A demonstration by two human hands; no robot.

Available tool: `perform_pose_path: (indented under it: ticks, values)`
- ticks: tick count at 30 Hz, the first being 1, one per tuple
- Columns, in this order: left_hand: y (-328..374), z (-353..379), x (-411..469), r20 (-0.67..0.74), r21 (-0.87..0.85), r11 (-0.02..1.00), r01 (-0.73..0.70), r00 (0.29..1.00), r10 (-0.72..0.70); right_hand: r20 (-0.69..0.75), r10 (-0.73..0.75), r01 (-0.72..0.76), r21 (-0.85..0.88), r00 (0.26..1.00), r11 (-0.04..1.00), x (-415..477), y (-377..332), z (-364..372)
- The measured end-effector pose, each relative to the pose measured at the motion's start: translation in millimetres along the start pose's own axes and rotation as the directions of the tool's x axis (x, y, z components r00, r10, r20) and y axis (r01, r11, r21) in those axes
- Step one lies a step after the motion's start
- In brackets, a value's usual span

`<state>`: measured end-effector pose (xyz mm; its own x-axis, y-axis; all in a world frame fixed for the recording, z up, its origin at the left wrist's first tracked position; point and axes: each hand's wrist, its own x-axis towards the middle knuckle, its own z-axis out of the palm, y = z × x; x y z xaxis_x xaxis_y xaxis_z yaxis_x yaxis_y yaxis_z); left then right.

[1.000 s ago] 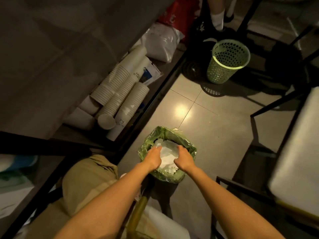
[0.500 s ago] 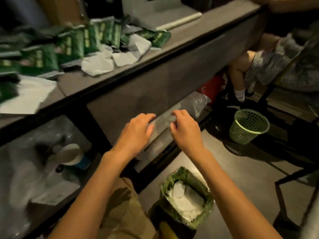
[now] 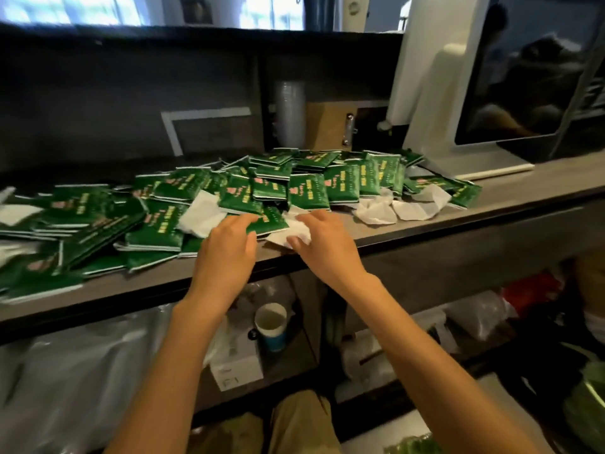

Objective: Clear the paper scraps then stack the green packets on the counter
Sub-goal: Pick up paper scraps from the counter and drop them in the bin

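Observation:
Several green packets [image 3: 307, 191] lie in a loose heap along the grey counter [image 3: 510, 198]. White paper scraps are mixed in: one [image 3: 201, 213] left of my hands, two crumpled ones [image 3: 376, 209] [image 3: 422, 204] to the right. My left hand [image 3: 229, 247] reaches over the counter's front edge, its fingertips touching a green packet [image 3: 266, 222]. My right hand [image 3: 324, 239] is beside it, fingers curled on a white paper scrap [image 3: 296, 229] at the counter's edge.
A white machine with a dark screen [image 3: 474, 93] stands on the counter at the right. A stack of clear cups [image 3: 289, 113] stands behind the heap. Below the counter are a paper cup [image 3: 271, 326], a white box [image 3: 235, 368] and plastic bags [image 3: 65, 388].
Both hands rose from the green-lined bin on the floor up to the counter. My view swung up with them. My right hand now holds a paper scrap.

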<state>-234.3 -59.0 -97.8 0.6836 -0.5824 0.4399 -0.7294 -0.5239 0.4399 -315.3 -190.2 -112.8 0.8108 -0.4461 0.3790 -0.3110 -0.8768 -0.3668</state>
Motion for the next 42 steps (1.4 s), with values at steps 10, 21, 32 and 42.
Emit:
perform_pose_path:
  ticks: [10, 21, 32, 42]
  values:
    - [-58.9, 8.0, 38.7, -0.007, 0.146, 0.988, 0.058, 0.998, -0.057, 0.064, 0.2, -0.194, -0.088, 0.978, 0.977, 32.9, -9.3, 12.6]
    - [-65.4, 4.0, 68.5, -0.022, 0.21, 0.968, 0.136, 0.991, -0.135, -0.052, 0.21, -0.215, -0.156, 0.976, 0.964, 26.7, -0.4, 3.4]
    - [-13.1, -8.7, 32.1, -0.495, 0.093, 0.996, -0.007, 0.868, 0.052, -0.424, 0.026, 0.008, 0.076, 0.905, 0.997, 12.2, 7.0, -4.2]
    - [91.2, 73.9, -27.0, -0.296, -0.327, 0.832, -0.448, 0.885, 0.359, -0.723, 0.033, -0.001, 0.045, 0.69, 0.999, -84.2, 91.5, -8.4]
